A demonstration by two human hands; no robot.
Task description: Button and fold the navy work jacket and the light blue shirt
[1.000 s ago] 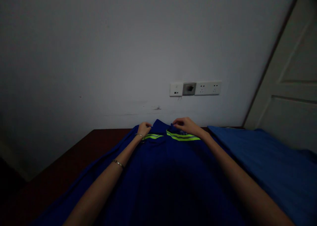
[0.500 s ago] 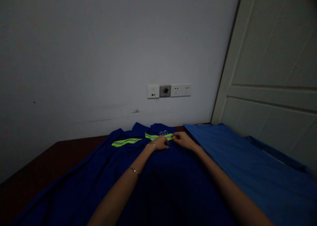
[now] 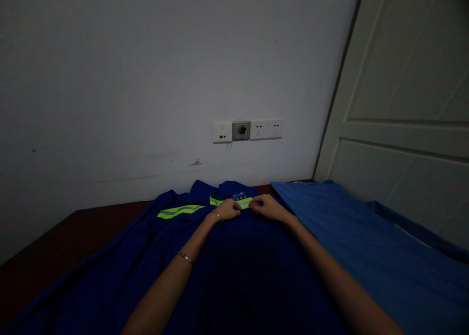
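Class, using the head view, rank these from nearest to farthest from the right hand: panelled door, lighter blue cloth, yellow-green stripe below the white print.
1. Yellow-green stripe: right by the fingertips of the right hand.
2. Lighter blue cloth: off to the hand's right.
3. Panelled door: beyond the cloth.

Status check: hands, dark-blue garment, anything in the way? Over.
Left hand, right hand: at reflective band. Garment: spread out, rumpled. Nothing seen blocking hands.

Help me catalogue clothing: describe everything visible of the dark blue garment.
The dark blue garment looks like creased cloth, spread on a dark reddish surface, collar toward the wall. Two yellow-green bands have grey centre stripes; pale print sits above one. The left hand and right hand are at that band, seemingly touching it.
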